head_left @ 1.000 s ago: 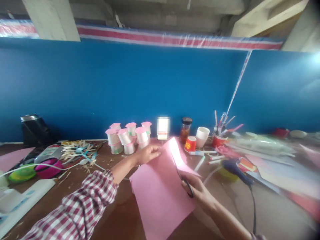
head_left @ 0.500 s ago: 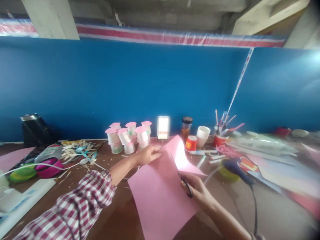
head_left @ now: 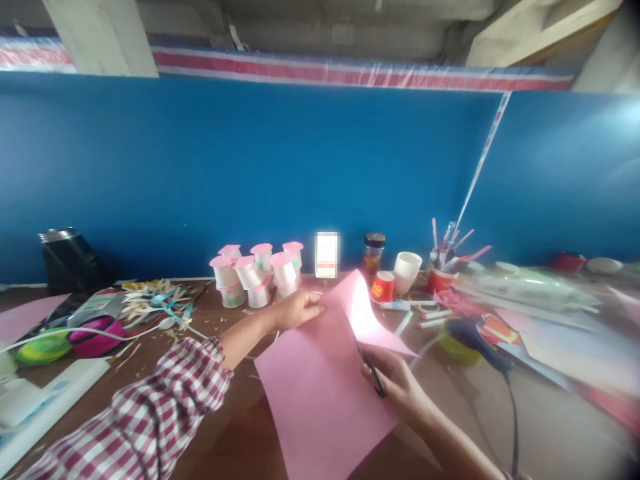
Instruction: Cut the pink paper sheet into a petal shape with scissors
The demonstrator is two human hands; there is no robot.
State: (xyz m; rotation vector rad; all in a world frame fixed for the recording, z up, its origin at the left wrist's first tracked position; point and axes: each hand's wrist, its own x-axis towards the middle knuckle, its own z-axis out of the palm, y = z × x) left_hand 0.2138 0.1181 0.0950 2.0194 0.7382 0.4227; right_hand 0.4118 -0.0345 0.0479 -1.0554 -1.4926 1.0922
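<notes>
A large sheet of pink paper point(head_left: 320, 400) is held up in front of me over the brown table. My left hand point(head_left: 299, 310) pinches its upper left edge between thumb and fingers. In my right hand point(head_left: 395, 377) is a pair of scissors point(head_left: 374, 375) with dark handles, the fingers closed round them. The blades lie in a long cut in the paper, and their tips are hard to make out. To the right of the cut, a strip of the paper point(head_left: 363, 310) curls up and shines in the light.
Paper cups with pink tops point(head_left: 249, 273) stand stacked behind my left hand. Beyond the sheet are a dark-lidded jar point(head_left: 374, 253), a white cup point(head_left: 407, 270) and a red cup point(head_left: 383, 287). A glue gun point(head_left: 480, 341) with a cord lies right; a power strip point(head_left: 55, 393) lies left.
The scissors' handles have drawn closer together in my right hand. My left hand stays in its place on the paper, and the rest looks nearly the same.
</notes>
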